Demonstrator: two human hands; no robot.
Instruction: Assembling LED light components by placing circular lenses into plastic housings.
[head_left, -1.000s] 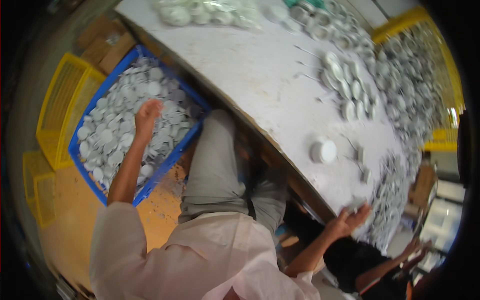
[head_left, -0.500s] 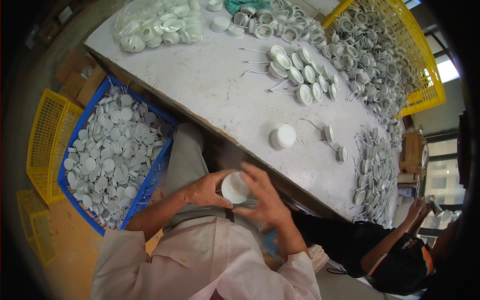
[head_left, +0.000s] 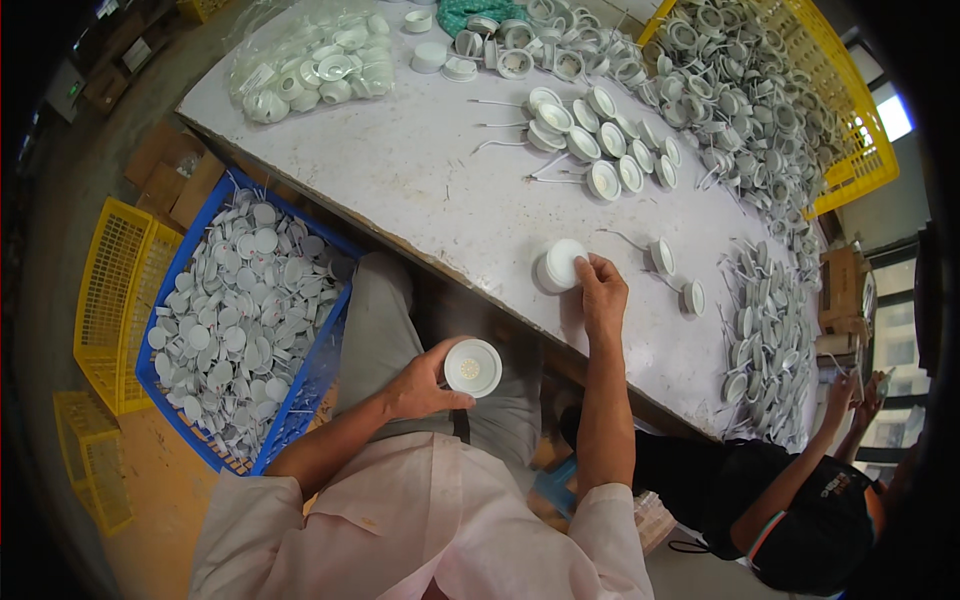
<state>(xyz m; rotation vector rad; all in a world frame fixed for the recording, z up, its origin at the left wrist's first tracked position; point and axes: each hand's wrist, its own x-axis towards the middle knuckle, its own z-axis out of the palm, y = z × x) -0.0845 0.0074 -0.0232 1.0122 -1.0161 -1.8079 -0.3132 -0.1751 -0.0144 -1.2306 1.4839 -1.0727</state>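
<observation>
A round white lamp housing (head_left: 472,367) sits in the left hand (head_left: 418,388), held above the person's lap, off the surface (head_left: 440,190) and just short of its near edge. Its open face points up, showing a pale disc dotted with small yellowish points inside a raised rim. A second round white housing (head_left: 558,265) stands on the surface close to the near edge, a smooth cap uppermost, with the right hand (head_left: 603,293) fingertips touching its right side

The right hand (head_left: 603,290) covers the near edge of the white round stack (head_left: 558,265) at its 3 o'clock. The left hand (head_left: 418,385) hides the round lamp housing's (head_left: 473,367) underside. At 4 o'clock, the co-worker's hands (head_left: 850,395) are too small to read.
</observation>
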